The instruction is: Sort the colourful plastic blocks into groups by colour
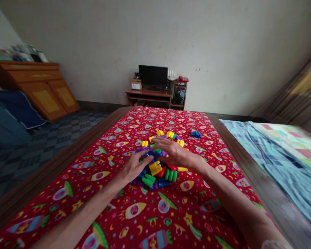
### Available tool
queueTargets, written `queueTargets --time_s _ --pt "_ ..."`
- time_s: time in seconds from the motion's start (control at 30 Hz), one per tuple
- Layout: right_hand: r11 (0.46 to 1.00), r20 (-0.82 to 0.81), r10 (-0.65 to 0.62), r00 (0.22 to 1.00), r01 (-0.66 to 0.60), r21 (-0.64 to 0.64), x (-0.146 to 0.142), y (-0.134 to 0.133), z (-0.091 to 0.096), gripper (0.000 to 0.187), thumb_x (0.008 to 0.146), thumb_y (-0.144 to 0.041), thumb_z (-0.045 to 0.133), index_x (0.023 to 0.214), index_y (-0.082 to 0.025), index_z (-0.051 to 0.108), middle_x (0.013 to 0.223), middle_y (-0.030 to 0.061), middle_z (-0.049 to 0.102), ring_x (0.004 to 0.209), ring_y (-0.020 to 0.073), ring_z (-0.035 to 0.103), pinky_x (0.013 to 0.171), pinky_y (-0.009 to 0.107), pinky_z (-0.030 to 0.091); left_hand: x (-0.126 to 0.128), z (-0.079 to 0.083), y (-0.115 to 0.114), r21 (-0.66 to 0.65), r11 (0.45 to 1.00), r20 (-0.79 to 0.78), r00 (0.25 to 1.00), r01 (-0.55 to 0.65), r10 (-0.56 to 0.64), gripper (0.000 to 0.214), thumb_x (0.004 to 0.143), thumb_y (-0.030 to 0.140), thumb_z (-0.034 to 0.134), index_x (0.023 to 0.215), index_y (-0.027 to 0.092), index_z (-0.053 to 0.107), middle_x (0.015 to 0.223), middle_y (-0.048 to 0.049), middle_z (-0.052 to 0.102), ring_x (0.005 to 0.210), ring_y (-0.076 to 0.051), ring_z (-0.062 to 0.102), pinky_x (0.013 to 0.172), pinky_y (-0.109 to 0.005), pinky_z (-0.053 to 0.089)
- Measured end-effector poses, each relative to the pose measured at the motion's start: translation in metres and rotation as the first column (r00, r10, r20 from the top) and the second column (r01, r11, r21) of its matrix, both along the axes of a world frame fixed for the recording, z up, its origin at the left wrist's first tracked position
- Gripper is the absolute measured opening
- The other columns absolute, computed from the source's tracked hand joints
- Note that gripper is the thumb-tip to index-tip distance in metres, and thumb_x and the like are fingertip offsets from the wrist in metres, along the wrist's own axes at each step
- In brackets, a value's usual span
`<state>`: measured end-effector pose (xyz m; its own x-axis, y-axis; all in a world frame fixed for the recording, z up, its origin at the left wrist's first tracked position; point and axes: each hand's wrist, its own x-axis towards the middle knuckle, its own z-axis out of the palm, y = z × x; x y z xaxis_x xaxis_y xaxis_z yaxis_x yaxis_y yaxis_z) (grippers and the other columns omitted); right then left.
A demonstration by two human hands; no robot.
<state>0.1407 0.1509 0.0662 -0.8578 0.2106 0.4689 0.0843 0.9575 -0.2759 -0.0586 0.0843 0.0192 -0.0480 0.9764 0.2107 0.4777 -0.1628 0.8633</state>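
A heap of plastic building pieces, each shaped like joined bullets, lies on the red patterned cloth [150,214]. My left hand [134,166] is at the heap's left side, thumb and fingers apart, by a dark blue piece [152,154]; some fingertips are hidden. Over the far right part of the heap arches my right hand [173,151], fingers stretched out towards the left. Nearest me in the heap are a yellow piece [155,168], a green piece [148,180] and another green piece [170,175]. A separate blue piece [196,134] rests farther back on the right.
The cloth covers a dark wooden surface [238,173]. Blue bedding [269,162] adjoins on the right. Against the far wall, a desk [149,92] carries a monitor [153,75] and a red telephone [183,79]. A wooden cabinet [44,90] stands at left.
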Motion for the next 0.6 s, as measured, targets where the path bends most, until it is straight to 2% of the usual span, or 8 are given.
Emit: queueTargets --time_s 0.17,0.23,0.33,0.43,0.5,0.6 --pt "0.994 0.090 0.108 0.990 -0.105 -0.036 0.001 -0.006 0.011 0.043 0.088 -0.004 0.053 0.128 -0.018 0.059 0.123 0.0114 0.066 0.112 0.0192 0.062 0.096 0.035 0.051 -0.006 0.000 0.001 0.028 0.995 -0.022 0.995 0.096 -0.095 0.042 0.076 0.056 0.061 0.090 0.018 0.075 0.084 -0.0043 0.077 0.079 -0.026 0.069 0.072 -0.032 0.053" --pt "0.997 0.061 0.057 0.996 -0.054 -0.047 0.007 0.003 0.010 0.043 0.087 -0.004 0.054 0.127 -0.018 0.061 0.120 0.0116 0.068 0.109 0.0199 0.064 0.094 0.034 0.051 -0.004 0.001 -0.001 0.026 0.995 -0.018 0.996 0.092 -0.091 0.044 0.082 0.056 0.053 0.085 0.018 0.074 0.082 -0.0044 0.076 0.080 -0.026 0.069 0.073 -0.032 0.053" --pt "0.986 0.041 -0.127 0.991 0.131 -0.106 0.025 0.027 0.006 0.045 0.086 -0.004 0.056 0.128 -0.019 0.062 0.116 0.0102 0.070 0.104 0.0196 0.067 0.089 0.033 0.053 0.001 0.000 -0.003 0.048 0.993 -0.008 0.994 0.105 -0.105 0.047 0.091 0.053 0.041 0.086 0.018 0.072 0.086 -0.0055 0.075 0.086 -0.024 0.068 0.079 -0.031 0.053" --pt "0.953 0.164 -0.239 0.957 0.264 -0.151 0.038 0.045 0.000 0.051 0.081 -0.006 0.062 0.129 -0.022 0.062 0.116 0.0093 0.070 0.100 0.0196 0.068 0.087 0.033 0.054 0.007 -0.003 -0.003 0.076 0.981 -0.074 0.982 0.177 -0.171 0.039 0.091 0.049 0.045 0.093 0.019 0.070 0.091 -0.0057 0.075 0.089 -0.023 0.068 0.083 -0.030 0.052" --pt "0.954 0.233 -0.231 0.944 0.268 -0.138 0.037 0.046 -0.005 0.049 0.079 -0.007 0.066 0.126 -0.022 0.064 0.117 0.0097 0.070 0.102 0.0209 0.067 0.089 0.034 0.053 0.008 -0.006 -0.003 0.090 0.976 -0.131 0.973 0.200 -0.188 0.036 0.091 0.046 0.046 0.091 0.019 0.070 0.091 -0.0057 0.075 0.087 -0.022 0.069 0.083 -0.030 0.052" --pt "0.974 0.222 -0.169 0.960 0.198 -0.115 0.025 0.038 -0.011 0.042 0.082 -0.011 0.066 0.123 -0.022 0.066 0.115 0.0092 0.071 0.102 0.0210 0.067 0.088 0.032 0.052 0.006 -0.007 -0.003 0.102 0.982 -0.163 0.977 0.157 -0.139 0.038 0.092 0.044 0.043 0.087 0.019 0.071 0.088 -0.0054 0.075 0.084 -0.022 0.069 0.082 -0.031 0.053"
